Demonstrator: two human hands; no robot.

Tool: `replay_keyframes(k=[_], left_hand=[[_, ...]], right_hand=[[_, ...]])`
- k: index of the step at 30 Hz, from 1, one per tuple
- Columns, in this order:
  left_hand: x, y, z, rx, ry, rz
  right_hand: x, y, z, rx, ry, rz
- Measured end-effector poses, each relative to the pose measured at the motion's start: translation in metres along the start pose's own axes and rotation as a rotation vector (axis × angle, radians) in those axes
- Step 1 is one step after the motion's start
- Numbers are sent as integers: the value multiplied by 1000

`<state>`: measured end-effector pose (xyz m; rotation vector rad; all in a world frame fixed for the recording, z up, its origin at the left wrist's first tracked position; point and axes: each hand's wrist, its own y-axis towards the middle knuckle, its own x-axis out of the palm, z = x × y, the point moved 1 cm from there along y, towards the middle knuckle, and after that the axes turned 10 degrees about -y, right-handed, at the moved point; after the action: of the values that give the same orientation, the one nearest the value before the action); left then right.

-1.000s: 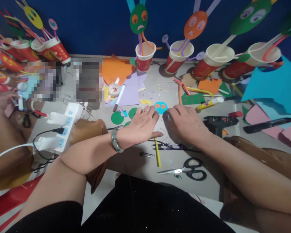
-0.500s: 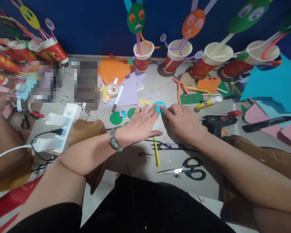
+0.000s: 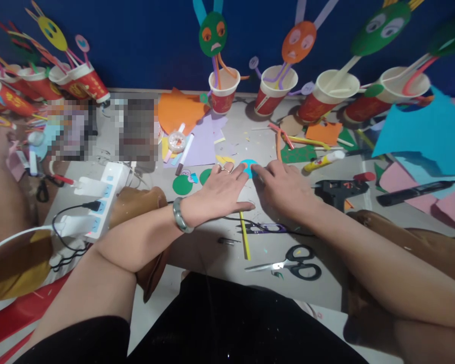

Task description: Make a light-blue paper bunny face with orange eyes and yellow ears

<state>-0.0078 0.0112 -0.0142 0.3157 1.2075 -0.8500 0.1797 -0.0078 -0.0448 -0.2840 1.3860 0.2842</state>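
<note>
Blue paper disc (image 3: 249, 167), beyond the scissors (image 3: 288, 265), lies under the fingertips of the flat, empty left hand (image 3: 222, 194) and right hand (image 3: 284, 189); light even pressure should stop it sliding.

1. Rests the left hand (image 3: 220, 194) palm down just left of the blue disc (image 3: 248, 166), fingers straight and close together, thumb splayed out below the disc.
2. Lays the right hand (image 3: 286, 189) palm down just right of the disc, index fingertip touching its edge, other fingers loosely bent.
3. Stretches the bare left forearm (image 3: 136, 242) and right forearm (image 3: 364, 258) forward, converging below the disc.
</note>
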Motion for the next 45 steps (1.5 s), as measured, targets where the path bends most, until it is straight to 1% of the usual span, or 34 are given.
replay_keyframes(k=[2,4,7,9,12,15,18,22,24,28,33,37,39,42,43,45], left_hand=[[-4,1,-1,-14,-25,35],[-9,2,-3,-64,-39,74],[-14,5,-7,-156,-18,130],[-15,6,-10,-190,-5,162],[-13,8,-15,-205,-4,197],[-10,10,-18,-201,-18,221],[-8,12,-21,-204,-35,228],[-5,15,-22,-193,-39,214],[-4,16,-23,-188,-56,217],[-3,18,-24,-203,-108,221],[-5,18,-24,-215,-196,228],[-9,19,-26,-229,-366,267],[-10,21,-28,-182,-549,248],[-9,23,-30,-66,-903,195],[-8,23,-30,-48,-1009,187],[-8,23,-29,-61,-1175,180]], right_hand=[[3,-1,7,15,71,39],[5,-3,14,34,145,51],[2,-4,20,24,191,13],[-2,-4,21,19,190,-7],[-7,-2,20,61,207,-15],[-4,3,19,94,244,-9],[2,9,17,116,235,7],[8,18,10,135,162,19],[10,22,8,148,172,26],[13,26,8,174,290,44],[13,26,8,172,464,103],[5,24,9,212,709,106],[-2,21,12,226,842,110],[-15,15,17,206,984,101],[-20,12,18,191,1025,95],[-28,7,20,165,1098,85]])
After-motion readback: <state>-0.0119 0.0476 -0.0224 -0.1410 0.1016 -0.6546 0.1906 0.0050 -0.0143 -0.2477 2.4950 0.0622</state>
